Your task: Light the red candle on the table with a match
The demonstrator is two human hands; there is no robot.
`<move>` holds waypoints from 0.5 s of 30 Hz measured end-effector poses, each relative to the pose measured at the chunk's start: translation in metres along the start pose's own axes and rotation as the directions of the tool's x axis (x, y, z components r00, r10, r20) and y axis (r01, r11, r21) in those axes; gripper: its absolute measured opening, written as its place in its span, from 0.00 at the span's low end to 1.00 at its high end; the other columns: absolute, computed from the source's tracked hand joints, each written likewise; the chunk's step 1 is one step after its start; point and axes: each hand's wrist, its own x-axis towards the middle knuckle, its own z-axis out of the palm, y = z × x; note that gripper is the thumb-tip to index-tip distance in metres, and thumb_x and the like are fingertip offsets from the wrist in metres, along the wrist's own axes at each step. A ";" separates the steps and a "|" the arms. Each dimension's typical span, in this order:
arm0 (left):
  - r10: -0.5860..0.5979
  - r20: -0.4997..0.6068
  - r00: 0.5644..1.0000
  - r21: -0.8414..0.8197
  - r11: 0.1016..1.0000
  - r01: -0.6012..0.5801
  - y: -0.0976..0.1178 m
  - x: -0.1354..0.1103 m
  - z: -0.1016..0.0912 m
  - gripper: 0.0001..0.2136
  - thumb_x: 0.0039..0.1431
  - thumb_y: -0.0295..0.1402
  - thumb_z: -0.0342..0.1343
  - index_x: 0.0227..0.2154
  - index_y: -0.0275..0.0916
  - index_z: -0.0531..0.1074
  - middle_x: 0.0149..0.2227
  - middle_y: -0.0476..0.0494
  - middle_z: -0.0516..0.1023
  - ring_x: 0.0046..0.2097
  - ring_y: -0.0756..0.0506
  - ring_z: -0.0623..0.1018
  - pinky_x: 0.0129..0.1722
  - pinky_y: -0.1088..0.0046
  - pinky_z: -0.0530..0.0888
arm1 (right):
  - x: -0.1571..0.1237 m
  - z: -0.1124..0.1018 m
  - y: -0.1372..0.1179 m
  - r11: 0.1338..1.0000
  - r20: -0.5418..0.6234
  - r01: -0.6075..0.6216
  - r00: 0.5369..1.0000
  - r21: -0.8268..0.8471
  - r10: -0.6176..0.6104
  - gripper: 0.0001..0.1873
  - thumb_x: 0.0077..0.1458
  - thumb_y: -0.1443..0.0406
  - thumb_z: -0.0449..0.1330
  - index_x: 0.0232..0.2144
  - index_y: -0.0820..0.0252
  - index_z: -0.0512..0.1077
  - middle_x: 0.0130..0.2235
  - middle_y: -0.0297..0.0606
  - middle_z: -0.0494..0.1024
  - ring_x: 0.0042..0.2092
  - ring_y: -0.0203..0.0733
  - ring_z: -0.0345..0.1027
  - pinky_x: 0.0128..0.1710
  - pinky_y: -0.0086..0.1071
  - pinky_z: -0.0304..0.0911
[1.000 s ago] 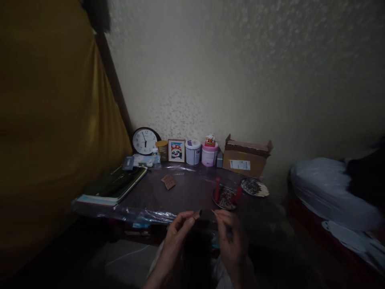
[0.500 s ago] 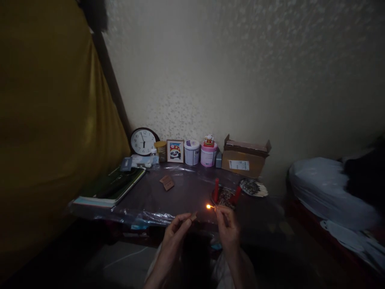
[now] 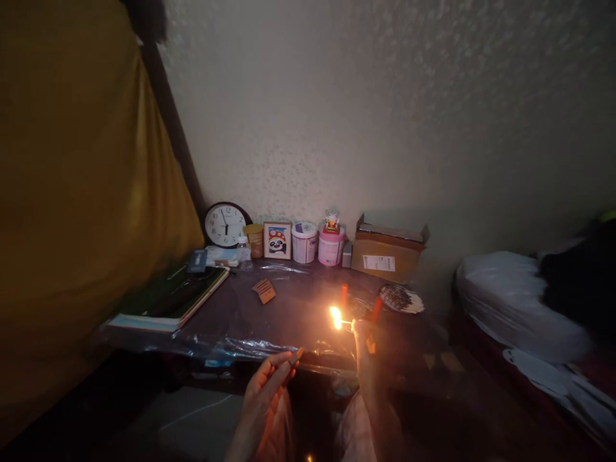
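My right hand (image 3: 364,346) pinches a burning match (image 3: 346,322), its bright flame pointing left. Beyond the flame, at the edge of a dark patterned dish (image 3: 360,307), stands a red candle (image 3: 344,294). A second red candle (image 3: 376,309) leans a little behind my right hand. Closer to me and to the left, my left hand (image 3: 267,378) is closed on a small brown strip (image 3: 297,355), likely a matchbox striker, though its kind is unclear. A brown striped card (image 3: 264,291) lies on the table, away from both hands.
Along the wall stand a clock (image 3: 225,224), a framed panda picture (image 3: 278,241), a white tub (image 3: 304,244), a pink tub (image 3: 330,248) and a cardboard box (image 3: 387,256). A dish of matchsticks (image 3: 409,300) sits at right, a green book (image 3: 178,295) at left. Plastic sheeting covers the table (image 3: 289,308).
The match flame has grown larger and brighter, lighting my hands and the table. My right hand has risen slightly, and my left hand has moved a little left and down.
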 end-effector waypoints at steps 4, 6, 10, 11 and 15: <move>-0.038 0.005 0.999 -0.015 0.999 0.039 0.002 -0.004 -0.002 0.12 0.48 0.36 0.65 0.36 0.37 0.77 0.45 0.38 0.81 0.48 0.42 0.76 0.51 0.67 0.66 | -0.016 0.000 -0.007 0.999 -0.040 0.023 0.999 -0.036 -0.024 0.13 0.50 0.55 0.58 0.35 0.50 0.78 0.23 0.37 0.79 0.33 0.53 0.76 0.29 0.43 0.69; -0.059 -0.008 0.998 -0.029 0.998 0.059 0.001 -0.005 -0.004 0.13 0.46 0.36 0.66 0.35 0.36 0.77 0.44 0.37 0.81 0.48 0.41 0.76 0.51 0.67 0.67 | -0.021 0.000 -0.008 0.997 -0.059 0.035 0.998 -0.062 -0.039 0.11 0.49 0.55 0.58 0.31 0.48 0.79 0.21 0.37 0.78 0.34 0.54 0.76 0.28 0.43 0.69; -0.087 -0.040 0.995 -0.062 0.995 0.084 -0.004 -0.001 -0.009 0.16 0.41 0.36 0.68 0.34 0.36 0.78 0.43 0.36 0.82 0.46 0.40 0.78 0.49 0.65 0.70 | -0.015 -0.001 -0.010 0.991 -0.095 0.066 0.992 -0.119 -0.078 0.11 0.49 0.55 0.57 0.28 0.48 0.78 0.21 0.35 0.77 0.33 0.52 0.76 0.28 0.41 0.69; -0.090 -0.037 0.995 -0.064 0.994 0.088 -0.005 -0.001 -0.010 0.16 0.41 0.36 0.69 0.34 0.36 0.78 0.44 0.36 0.82 0.47 0.39 0.78 0.49 0.65 0.70 | -0.009 -0.002 -0.011 0.989 -0.107 0.074 0.990 -0.132 -0.088 0.11 0.49 0.55 0.57 0.29 0.49 0.78 0.22 0.35 0.78 0.34 0.51 0.76 0.28 0.40 0.69; -0.095 -0.012 0.995 -0.073 0.993 0.094 -0.004 -0.002 -0.008 0.15 0.43 0.35 0.68 0.35 0.36 0.78 0.43 0.36 0.82 0.50 0.38 0.76 0.52 0.63 0.69 | 0.031 0.000 -0.014 0.980 -0.151 0.093 0.981 -0.178 -0.120 0.13 0.50 0.55 0.57 0.31 0.50 0.78 0.24 0.36 0.79 0.38 0.51 0.75 0.31 0.39 0.69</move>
